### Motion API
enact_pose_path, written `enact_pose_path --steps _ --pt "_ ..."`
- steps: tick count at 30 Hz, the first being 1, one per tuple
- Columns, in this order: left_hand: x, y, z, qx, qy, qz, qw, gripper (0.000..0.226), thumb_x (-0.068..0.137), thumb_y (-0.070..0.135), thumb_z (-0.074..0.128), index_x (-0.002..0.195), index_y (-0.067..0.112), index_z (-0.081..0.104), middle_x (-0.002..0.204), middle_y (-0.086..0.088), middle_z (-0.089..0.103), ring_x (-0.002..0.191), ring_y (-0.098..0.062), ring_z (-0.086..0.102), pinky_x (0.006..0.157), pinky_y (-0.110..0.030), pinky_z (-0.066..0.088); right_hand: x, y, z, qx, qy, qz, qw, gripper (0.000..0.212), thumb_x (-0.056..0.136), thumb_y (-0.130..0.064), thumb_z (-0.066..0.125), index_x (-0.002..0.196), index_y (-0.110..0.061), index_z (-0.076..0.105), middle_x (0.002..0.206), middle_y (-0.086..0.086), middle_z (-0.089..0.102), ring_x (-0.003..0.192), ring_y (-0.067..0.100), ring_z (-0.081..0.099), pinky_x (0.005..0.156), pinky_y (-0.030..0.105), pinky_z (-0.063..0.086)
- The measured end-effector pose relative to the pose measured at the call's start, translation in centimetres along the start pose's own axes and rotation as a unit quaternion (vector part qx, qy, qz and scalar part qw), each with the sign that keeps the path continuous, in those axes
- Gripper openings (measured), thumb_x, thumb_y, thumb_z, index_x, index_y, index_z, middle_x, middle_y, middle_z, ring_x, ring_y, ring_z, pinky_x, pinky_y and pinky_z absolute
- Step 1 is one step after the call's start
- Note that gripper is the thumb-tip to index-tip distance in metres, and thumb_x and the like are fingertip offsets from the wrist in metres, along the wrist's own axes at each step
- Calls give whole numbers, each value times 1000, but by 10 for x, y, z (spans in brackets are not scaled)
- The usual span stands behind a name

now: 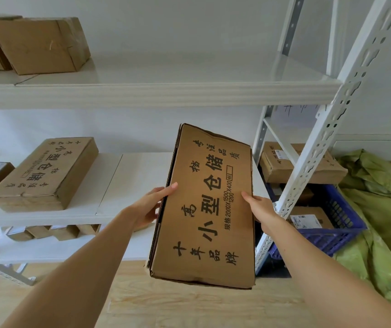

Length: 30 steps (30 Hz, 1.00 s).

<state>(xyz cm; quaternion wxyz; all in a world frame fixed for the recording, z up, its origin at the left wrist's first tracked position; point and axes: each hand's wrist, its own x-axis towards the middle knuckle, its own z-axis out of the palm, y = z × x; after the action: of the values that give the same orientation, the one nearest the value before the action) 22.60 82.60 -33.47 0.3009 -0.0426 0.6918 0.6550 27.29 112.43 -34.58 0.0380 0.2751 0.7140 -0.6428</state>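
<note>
I hold a long flat cardboard box [209,204] with black printed characters in the air in front of a white shelf unit. Its far end points toward the middle shelf [128,178] and its near end hangs over the floor. My left hand [153,204] grips the box's left edge, thumb on top and fingers underneath. My right hand [260,209] grips the right edge the same way.
A matching printed box [45,171] lies at the left of the middle shelf. Plain cardboard boxes [40,43] sit on the top shelf's left end. Right of the white upright [327,129] are a blue crate [331,223] with boxes and green sacks [379,228]. Small boxes sit on the bottom shelf.
</note>
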Motion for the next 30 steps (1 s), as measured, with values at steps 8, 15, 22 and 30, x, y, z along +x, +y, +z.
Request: enact_pose_path --steps 8,15,22,30 --pt "-12 -5 8 -52 19 -19 998 56 81 37 73 123 4 60 111 -17 74 98 -32 71 87 -42 55 -15 -8 -5 36 -50 12 998 40 94 -33 66 128 -14 60 110 3 69 96 19 64 83 36 51" --pt "-16 -15 7 -122 58 -13 991 39 86 32 66 110 2 63 87 -14 75 69 -26 71 68 -37 56 -32 -17 -16 -2 -168 58 984 67 74 -69 70 125 -26 60 120 -1 65 115 20 57 108 42 35" --pt "-17 -14 10 -104 45 -26 993 32 89 32 65 104 3 63 82 -13 75 66 -25 71 68 -37 55 -43 -18 -17 -35 -165 52 984 81 82 -66 61 149 -27 40 148 -4 43 143 24 30 119 42 15" --pt "-16 -14 12 -53 36 -19 998 34 91 34 65 107 4 64 88 -13 77 77 -27 72 73 -39 55 -42 -12 -15 -9 -164 25 986 53 91 -48 59 137 -23 54 119 -4 65 115 17 54 113 38 27"
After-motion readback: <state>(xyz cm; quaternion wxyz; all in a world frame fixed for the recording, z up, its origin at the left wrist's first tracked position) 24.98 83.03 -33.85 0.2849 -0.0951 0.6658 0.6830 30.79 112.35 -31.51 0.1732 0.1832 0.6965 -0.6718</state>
